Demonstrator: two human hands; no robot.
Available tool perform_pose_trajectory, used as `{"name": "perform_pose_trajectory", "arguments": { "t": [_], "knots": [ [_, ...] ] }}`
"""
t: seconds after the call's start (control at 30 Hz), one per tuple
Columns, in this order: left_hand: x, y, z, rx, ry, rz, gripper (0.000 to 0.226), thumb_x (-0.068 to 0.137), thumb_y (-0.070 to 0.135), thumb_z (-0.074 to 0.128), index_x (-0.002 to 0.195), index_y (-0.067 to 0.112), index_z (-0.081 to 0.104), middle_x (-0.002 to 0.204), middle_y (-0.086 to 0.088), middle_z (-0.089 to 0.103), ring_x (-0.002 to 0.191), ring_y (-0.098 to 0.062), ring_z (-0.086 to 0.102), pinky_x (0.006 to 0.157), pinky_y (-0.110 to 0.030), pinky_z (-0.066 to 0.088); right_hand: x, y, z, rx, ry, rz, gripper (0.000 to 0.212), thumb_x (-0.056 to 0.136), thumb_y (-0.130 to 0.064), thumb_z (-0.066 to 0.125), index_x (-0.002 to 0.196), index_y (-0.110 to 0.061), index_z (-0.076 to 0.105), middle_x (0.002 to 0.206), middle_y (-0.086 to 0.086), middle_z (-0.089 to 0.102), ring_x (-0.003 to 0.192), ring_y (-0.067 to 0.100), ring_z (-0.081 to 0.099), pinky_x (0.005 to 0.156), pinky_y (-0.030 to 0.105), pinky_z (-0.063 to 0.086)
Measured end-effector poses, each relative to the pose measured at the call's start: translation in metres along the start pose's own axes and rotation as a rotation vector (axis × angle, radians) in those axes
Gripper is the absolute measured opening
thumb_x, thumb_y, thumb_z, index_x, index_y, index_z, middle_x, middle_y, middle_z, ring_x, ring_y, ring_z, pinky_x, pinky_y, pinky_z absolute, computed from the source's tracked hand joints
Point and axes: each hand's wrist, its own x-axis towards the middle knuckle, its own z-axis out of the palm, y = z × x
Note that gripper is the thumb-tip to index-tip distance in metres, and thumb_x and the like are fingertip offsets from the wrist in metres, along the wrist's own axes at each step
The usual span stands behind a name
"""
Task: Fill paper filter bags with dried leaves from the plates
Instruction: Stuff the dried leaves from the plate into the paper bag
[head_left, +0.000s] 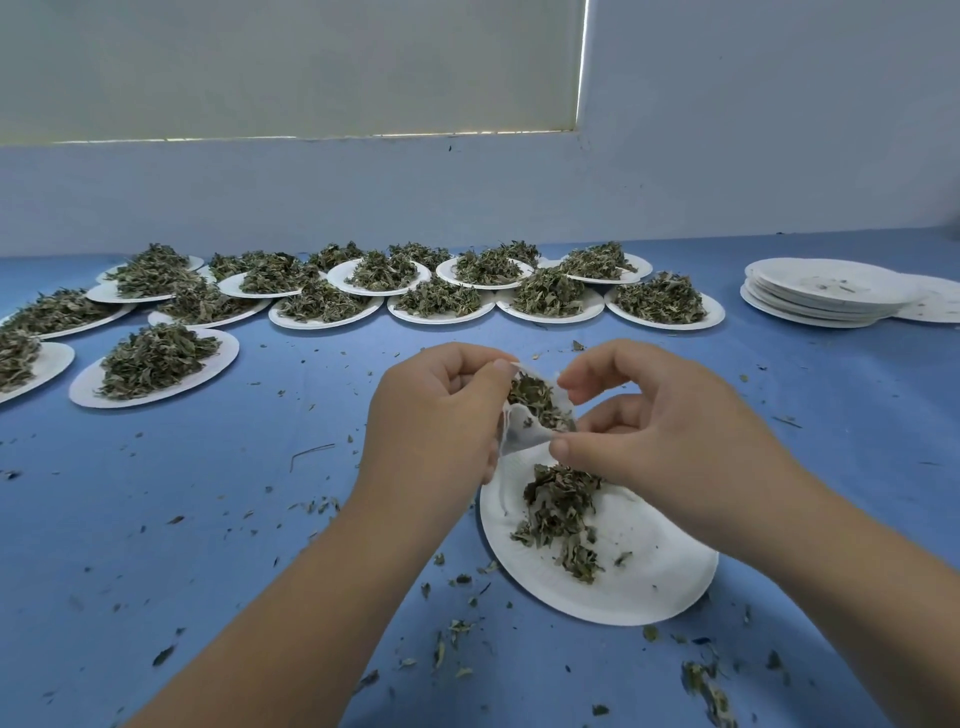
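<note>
A white paper filter bag (524, 434) hangs open between both hands above a white paper plate (639, 566). Dried green leaves (537, 400) show inside its mouth. My left hand (431, 415) grips the bag's left edge with curled fingers and thumb. My right hand (654, 415) pinches the bag's right rim between thumb and fingertips. On the plate under the bag lies a small heap of dried leaves (561, 512), partly hidden by my right hand.
Several paper plates heaped with dried leaves (156, 358) stand in rows across the back and left of the blue table (208, 519). A stack of emptied plates (826, 291) sits at the far right. Leaf crumbs (457, 631) litter the table. A wall rises behind.
</note>
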Motion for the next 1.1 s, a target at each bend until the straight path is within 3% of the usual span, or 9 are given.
{"name": "perform_pose_trajectory", "arguments": {
  "t": [0.07,0.23,0.5,0.67,0.77,0.83,0.9,0.97,1.1],
  "knots": [
    [-0.001,0.000,0.001,-0.002,-0.001,0.007,0.012,0.092,0.017,0.061,0.083,0.017,0.069,0.041,0.007,0.049,0.033,-0.014,0.040,0.038,-0.024,0.039,0.000,0.001,0.000,0.027,0.044,-0.032,0.024,0.073,-0.014,0.081,0.082,-0.029,0.065,0.075,-0.004,0.069,0.062,0.012,0.065,0.050,0.019,0.048],
    [-0.002,0.001,0.003,-0.035,-0.015,-0.001,0.012,0.092,0.014,0.061,0.084,0.014,0.069,0.040,0.006,0.049,0.033,-0.013,0.039,0.036,-0.021,0.038,0.004,-0.005,-0.002,0.055,0.167,-0.166,0.024,0.068,-0.013,0.083,0.074,-0.027,0.066,0.073,-0.004,0.068,0.063,0.010,0.067,0.059,0.015,0.051],
    [-0.001,0.000,0.002,-0.075,-0.025,-0.015,0.013,0.091,0.013,0.060,0.082,0.013,0.070,0.040,0.002,0.048,0.033,-0.014,0.040,0.037,-0.022,0.039,0.007,-0.015,0.008,-0.434,0.131,-0.449,0.012,0.083,-0.016,0.072,0.083,-0.028,0.075,0.076,-0.010,0.069,0.074,0.006,0.061,0.066,0.024,0.047],
    [0.001,-0.001,-0.002,-0.090,-0.004,-0.013,0.012,0.091,0.018,0.063,0.082,0.014,0.071,0.041,-0.001,0.048,0.033,-0.015,0.041,0.039,-0.024,0.041,0.007,-0.013,-0.002,-0.023,0.183,-0.229,0.014,0.079,-0.028,0.073,0.082,-0.042,0.072,0.085,-0.025,0.067,0.059,-0.002,0.057,0.054,0.006,0.040],
    [0.001,-0.001,-0.001,-0.110,-0.004,-0.020,0.012,0.091,0.017,0.062,0.084,0.013,0.071,0.040,-0.001,0.048,0.033,-0.015,0.040,0.039,-0.023,0.041,0.014,-0.005,-0.005,-0.046,0.136,-0.098,0.026,0.078,-0.038,0.071,0.103,-0.044,0.066,0.101,-0.027,0.064,0.084,-0.012,0.059,0.066,0.009,0.043],
    [0.001,-0.001,0.000,-0.122,-0.009,-0.025,0.013,0.092,0.015,0.060,0.085,0.012,0.071,0.040,0.000,0.048,0.033,-0.014,0.041,0.038,-0.023,0.041,0.019,-0.002,-0.004,0.002,-0.050,0.065,0.041,0.078,-0.043,0.069,0.117,-0.046,0.057,0.113,-0.021,0.060,0.094,-0.004,0.062,0.075,0.019,0.050],
    [0.000,0.000,0.001,-0.121,-0.015,-0.025,0.015,0.093,0.014,0.059,0.084,0.013,0.071,0.040,-0.001,0.047,0.034,-0.014,0.041,0.038,-0.024,0.041,0.022,0.001,-0.002,0.212,-0.257,0.197,0.045,0.083,-0.035,0.069,0.125,-0.039,0.055,0.116,-0.005,0.062,0.089,0.012,0.070,0.077,0.032,0.057],
    [0.000,0.000,0.001,-0.117,-0.022,-0.025,0.015,0.093,0.014,0.059,0.084,0.013,0.071,0.040,-0.003,0.047,0.033,-0.015,0.041,0.038,-0.023,0.041,0.025,0.004,0.000,0.445,-0.353,0.232,0.038,0.088,-0.016,0.066,0.125,-0.024,0.059,0.108,0.011,0.066,0.080,0.020,0.070,0.070,0.028,0.056],
    [-0.001,0.003,0.002,-0.097,-0.035,-0.011,0.014,0.093,0.014,0.059,0.084,0.013,0.070,0.040,-0.002,0.048,0.032,-0.015,0.042,0.038,-0.020,0.040,0.030,0.006,0.003,0.494,-0.296,0.171,0.022,0.085,0.000,0.066,0.106,-0.006,0.068,0.086,0.016,0.067,0.069,0.019,0.064,0.061,0.021,0.052]
  ]
}}
